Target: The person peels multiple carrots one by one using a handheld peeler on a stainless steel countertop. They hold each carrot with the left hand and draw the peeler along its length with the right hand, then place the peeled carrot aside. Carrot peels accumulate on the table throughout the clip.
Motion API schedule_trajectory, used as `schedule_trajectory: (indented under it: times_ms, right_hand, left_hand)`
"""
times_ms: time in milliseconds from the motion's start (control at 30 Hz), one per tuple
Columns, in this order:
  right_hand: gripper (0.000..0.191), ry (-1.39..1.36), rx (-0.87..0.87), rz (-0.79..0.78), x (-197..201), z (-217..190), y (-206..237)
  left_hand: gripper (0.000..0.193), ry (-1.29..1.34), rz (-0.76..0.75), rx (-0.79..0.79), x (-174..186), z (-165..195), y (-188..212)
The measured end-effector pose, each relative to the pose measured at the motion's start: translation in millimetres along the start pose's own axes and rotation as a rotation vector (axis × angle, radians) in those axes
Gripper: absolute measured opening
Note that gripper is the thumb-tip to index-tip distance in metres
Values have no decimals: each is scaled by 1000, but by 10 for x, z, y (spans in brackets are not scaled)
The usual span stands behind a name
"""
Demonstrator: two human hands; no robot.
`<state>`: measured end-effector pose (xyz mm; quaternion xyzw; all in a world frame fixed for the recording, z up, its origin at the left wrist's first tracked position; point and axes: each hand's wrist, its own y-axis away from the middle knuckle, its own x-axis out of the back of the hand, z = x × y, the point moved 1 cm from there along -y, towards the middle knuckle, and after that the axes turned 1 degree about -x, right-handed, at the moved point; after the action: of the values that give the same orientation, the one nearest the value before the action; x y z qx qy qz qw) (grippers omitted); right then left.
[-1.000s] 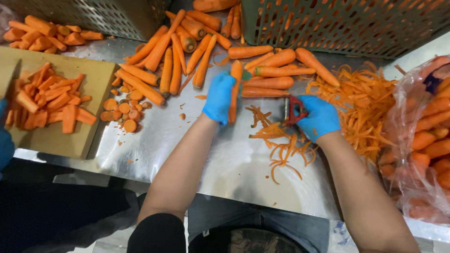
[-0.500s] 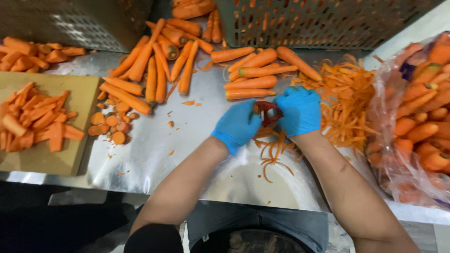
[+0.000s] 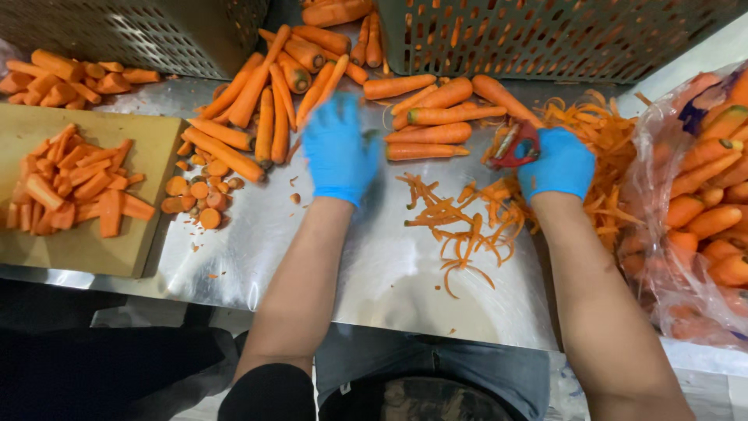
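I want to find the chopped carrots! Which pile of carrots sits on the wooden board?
The pile of cut carrot sticks at far left lies on the wooden cutting board. The whole peeled carrots near the left hand lie on the metal table instead.

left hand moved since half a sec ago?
Yes. The left hand has left the right hand and the peel scraps and gone up-left toward the peeled carrots by the cutting board.

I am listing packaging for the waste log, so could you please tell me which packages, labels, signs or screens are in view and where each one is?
Clear plastic bag: far right of the metal counter, crumpled, open, full of unpeeled orange carrots.
Label on that bag: near its top, dark purple and red patch.
No signs or screens visible.
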<state>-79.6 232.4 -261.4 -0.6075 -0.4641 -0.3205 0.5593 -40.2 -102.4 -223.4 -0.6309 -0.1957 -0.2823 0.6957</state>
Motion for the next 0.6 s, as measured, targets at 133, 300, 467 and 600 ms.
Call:
schedule_trajectory:
  times_ms: [133,300,467,600]
  right_hand:
    - [19,-23,29,-136,-65,-225,-12]
    - [26,-11,-25,-244,85,-342,-31]
    - [29,-130,210,-419,421,-394,137]
    - [51,-511,248,-1058,669,-664,452]
  left_hand:
    - [38,259,-325,-352,-246,351,228]
    - [27,92,-415,-274,-465,498,340]
    - [18,97,-574,-148,-375,482,255]
    - [23,297,-476,22,-156,384,162]
